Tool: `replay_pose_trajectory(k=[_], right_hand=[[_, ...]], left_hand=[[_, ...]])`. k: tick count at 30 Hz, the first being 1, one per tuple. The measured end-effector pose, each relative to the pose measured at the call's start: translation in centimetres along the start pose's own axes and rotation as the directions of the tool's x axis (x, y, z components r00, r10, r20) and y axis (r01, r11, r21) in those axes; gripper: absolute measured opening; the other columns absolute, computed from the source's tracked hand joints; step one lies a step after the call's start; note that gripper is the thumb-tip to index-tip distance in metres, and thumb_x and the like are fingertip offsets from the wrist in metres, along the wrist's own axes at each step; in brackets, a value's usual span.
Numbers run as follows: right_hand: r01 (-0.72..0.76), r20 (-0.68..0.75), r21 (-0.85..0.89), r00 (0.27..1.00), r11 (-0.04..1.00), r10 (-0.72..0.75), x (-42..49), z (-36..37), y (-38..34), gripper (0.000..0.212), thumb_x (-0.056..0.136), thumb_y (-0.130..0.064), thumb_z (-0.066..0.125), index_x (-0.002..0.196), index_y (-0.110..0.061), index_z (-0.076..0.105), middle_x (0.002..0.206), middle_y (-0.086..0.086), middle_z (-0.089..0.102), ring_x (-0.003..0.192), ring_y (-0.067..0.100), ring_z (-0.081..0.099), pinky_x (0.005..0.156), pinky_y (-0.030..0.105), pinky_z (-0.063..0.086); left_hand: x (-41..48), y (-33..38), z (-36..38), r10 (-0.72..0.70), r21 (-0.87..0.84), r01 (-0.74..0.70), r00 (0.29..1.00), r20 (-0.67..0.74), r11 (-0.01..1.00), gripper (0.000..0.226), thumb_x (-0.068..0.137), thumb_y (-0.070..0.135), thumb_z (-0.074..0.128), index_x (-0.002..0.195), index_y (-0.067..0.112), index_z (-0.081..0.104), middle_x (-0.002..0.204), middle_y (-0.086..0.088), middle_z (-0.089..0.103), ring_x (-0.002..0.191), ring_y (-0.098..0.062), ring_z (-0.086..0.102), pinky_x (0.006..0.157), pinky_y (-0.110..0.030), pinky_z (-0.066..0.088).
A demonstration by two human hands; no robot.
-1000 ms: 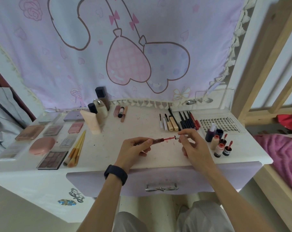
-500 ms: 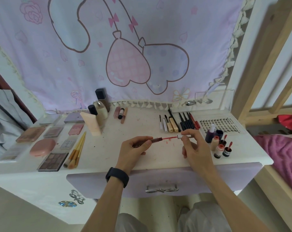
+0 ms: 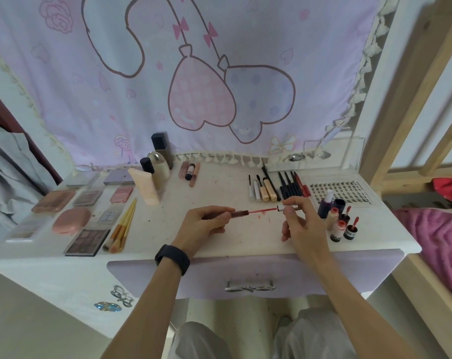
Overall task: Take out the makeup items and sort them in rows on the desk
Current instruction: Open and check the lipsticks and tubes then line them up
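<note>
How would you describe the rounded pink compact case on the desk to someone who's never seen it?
Go to the left end of the white desk, where flat palettes lie in rows. The rounded pink compact case sits just behind the dark eyeshadow palette, left of the wooden-handled brushes. It alone is oval and domed; its neighbours are flat rectangles.

Dark red lip gloss tube [image 3: 239, 213], uncapped, held level over the middle of the desk [image 3: 219, 193] in the left hand [image 3: 204, 224]; red wand [image 3: 262, 210] stretched from its mouth to a silver cap [image 3: 281, 208] pinched by the right hand [image 3: 300, 226]. Flat at left, palettes [image 3: 86, 238] in rows beside brushes [image 3: 121, 228]; at right, pencils [image 3: 289, 186] side by side, small bottles [image 3: 337, 226] upright.
</note>
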State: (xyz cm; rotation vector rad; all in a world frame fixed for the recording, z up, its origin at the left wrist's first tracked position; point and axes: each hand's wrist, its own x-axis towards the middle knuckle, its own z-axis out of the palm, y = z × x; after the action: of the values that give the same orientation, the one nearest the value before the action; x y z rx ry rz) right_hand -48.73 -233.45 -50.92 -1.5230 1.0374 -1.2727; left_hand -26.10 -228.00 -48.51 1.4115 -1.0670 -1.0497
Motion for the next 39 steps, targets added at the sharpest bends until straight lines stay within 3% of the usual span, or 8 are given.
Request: replay_pose_trajectory(k=[8, 13, 20, 26, 34, 39], right_hand=[[-0.017, -0.058, 0.094, 0.998, 0.995, 0.022, 0.2, 0.0, 0.0, 0.016, 0.104, -0.010, 0.050, 0.104, -0.024, 0.059, 0.081, 0.004, 0.060, 0.055, 0.016, 0.056, 0.051, 0.028, 0.052], [-0.004, -0.101, 0.137, 0.995, 0.991, 0.018, 0.0, 0.1, 0.0, 0.016, 0.101, -0.006, 0.053, 0.104, -0.020, 0.061, 0.095, 0.012, 0.064, 0.059, 0.015, 0.058, 0.054, 0.023, 0.052], [-0.051, -0.085, 0.139, 0.994, 0.989, 0.063, 0.0, 0.7, -0.5, 0.026, 0.103, -0.013, 0.051, 0.111, -0.031, 0.067, 0.094, -0.012, 0.072, 0.061, 0.011, 0.058, 0.055, 0.021, 0.051], [-0.061, -0.065, 0.024, 0.996, 0.998, 0.062, 0.2, 1.0, -0.2, 0.022, 0.105, -0.016, 0.045, 0.108, -0.029, 0.063, 0.092, -0.012, 0.073, 0.059, 0.013, 0.061, 0.052, 0.021, 0.049], [-0.088, -0.033, -0.004, 0.996, 0.996, 0.088, -0.3, 1.2, -0.5, 0.012, 0.106, -0.029, 0.038, 0.107, -0.023, 0.049, 0.098, -0.015, 0.075, 0.060, 0.020, 0.067, 0.051, 0.026, 0.048], [-0.121, -0.023, 0.029, 0.992, 0.992, 0.122, -0.8, 0.7, -0.8, 0.011, 0.106, -0.028, 0.042, 0.108, -0.021, 0.048, 0.103, -0.013, 0.075, 0.068, 0.023, 0.072, 0.060, 0.035, 0.054]], left_hand=[[-0.7, 0.5, -3.5, -0.014, -0.063, 0.007, 0.992, -0.122, 0.998, 0.016, 0.094, 0.018, 0.064, 0.104, 0.019, 0.077, 0.086, 0.000, 0.070, 0.080, -0.016, 0.064, 0.075, -0.028, 0.055], [-0.6, 0.6, -3.2, -0.085, -0.264, 0.033, 0.978, -0.190, 0.964, 0.025, 0.098, 0.030, 0.059, 0.110, 0.015, 0.075, 0.084, -0.001, 0.060, 0.073, -0.015, 0.057, 0.070, -0.029, 0.049], [1.7, 1.6, -0.9, -0.153, -0.205, 0.109, 0.964, -0.216, 0.973, 0.032, 0.105, 0.032, 0.046, 0.105, 0.013, 0.072, 0.082, -0.001, 0.052, 0.074, -0.015, 0.053, 0.068, -0.029, 0.047], [3.8, 2.4, 1.2, -0.212, -0.155, 0.176, 0.942, -0.258, 0.972, 0.032, 0.106, 0.032, 0.039, 0.093, 0.014, 0.062, 0.076, 0.001, 0.050, 0.067, -0.014, 0.050, 0.066, -0.028, 0.044], [3.8, 2.5, 2.9, -0.215, -0.189, 0.189, 0.968, -0.130, 0.964, 0.020, 0.102, 0.026, 0.052, 0.113, 0.014, 0.064, 0.092, 0.003, 0.075, 0.080, -0.014, 0.064, 0.076, -0.032, 0.042], [2.2, 2.7, 4.0, -0.229, 0.015, 0.229, 0.973, -0.030, 0.973, 0.027, 0.097, 0.036, 0.061, 0.110, 0.014, 0.068, 0.095, 0.002, 0.077, 0.082, -0.012, 0.068, 0.072, -0.028, 0.045]])
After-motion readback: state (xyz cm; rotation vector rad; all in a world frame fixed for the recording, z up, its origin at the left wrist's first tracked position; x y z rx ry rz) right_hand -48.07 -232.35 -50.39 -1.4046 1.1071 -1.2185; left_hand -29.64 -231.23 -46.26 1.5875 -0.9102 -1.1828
